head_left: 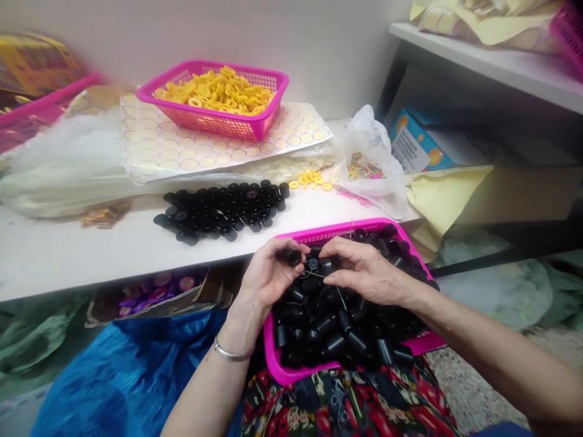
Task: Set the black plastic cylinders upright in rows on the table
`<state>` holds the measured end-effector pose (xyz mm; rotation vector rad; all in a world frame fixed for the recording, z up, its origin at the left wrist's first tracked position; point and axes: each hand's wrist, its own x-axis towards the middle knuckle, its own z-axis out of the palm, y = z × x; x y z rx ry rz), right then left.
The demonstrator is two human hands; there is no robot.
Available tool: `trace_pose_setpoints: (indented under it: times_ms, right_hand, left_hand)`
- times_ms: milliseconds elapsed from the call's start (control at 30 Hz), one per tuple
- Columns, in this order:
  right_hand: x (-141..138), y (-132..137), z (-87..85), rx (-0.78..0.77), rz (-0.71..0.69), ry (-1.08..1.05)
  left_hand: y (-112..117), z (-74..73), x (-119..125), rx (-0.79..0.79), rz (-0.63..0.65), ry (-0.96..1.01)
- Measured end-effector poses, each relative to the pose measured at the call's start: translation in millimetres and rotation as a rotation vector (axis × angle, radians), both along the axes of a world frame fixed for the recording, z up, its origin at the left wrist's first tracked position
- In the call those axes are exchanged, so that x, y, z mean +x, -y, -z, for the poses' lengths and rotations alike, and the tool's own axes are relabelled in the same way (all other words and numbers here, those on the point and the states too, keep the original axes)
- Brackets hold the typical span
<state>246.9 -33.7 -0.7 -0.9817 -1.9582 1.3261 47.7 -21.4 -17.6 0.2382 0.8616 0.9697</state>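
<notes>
A pink basket (277,367) rests on my lap, heaped with several small black cylinders (332,328). My left hand (266,273) hovers over its far left part, fingers curled around one black cylinder (292,256). My right hand (364,270) lies close beside it over the heap, fingers pinched together on another black cylinder (324,266). A thin thread runs across the pieces under my hands. The two hands nearly touch.
A white table (68,249) ahead carries a pile of black cylinders (223,209), a few yellow rings (312,179), a pink basket of yellow rings (218,97) on a sticker sheet, and plastic bags. A grey shelf (492,67) stands at the right. Blue plastic (132,370) lies left of my lap.
</notes>
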Motion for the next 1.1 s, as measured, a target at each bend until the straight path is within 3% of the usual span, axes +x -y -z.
trace_pose_setpoints:
  times_ms: [133,300,500,600,733,867,1100]
  right_hand:
    - [-7,4,6.9,0.005,0.083,-0.134]
    - [-4,4,10.7,0.009,0.176,-0.202]
    - [1,5,12.9,-0.057,0.251,-0.224]
    - [3,5,8.9,-0.089,0.273,-0.197]
    - [3,1,-1.9,0.119,0.208,-0.053]
    - [3,-3,-5.7,0.318,0.133,0.016]
    - [5,-5,-10.2,0.374,0.030,0.148]
  left_hand:
    - [5,-2.4,9,0.109,0.001,0.017]
    - [10,5.6,15,0.290,-0.032,-0.135]
    - [13,22.0,16,0.560,-0.109,-0.563]
    - [15,21.5,16,0.561,-0.039,-0.657]
    - [17,14.4,18,0.597,0.070,-0.715]
    - [17,11.8,19,0.722,0.076,-0.859]
    - [14,12.2,13,0.811,0.108,-0.841]
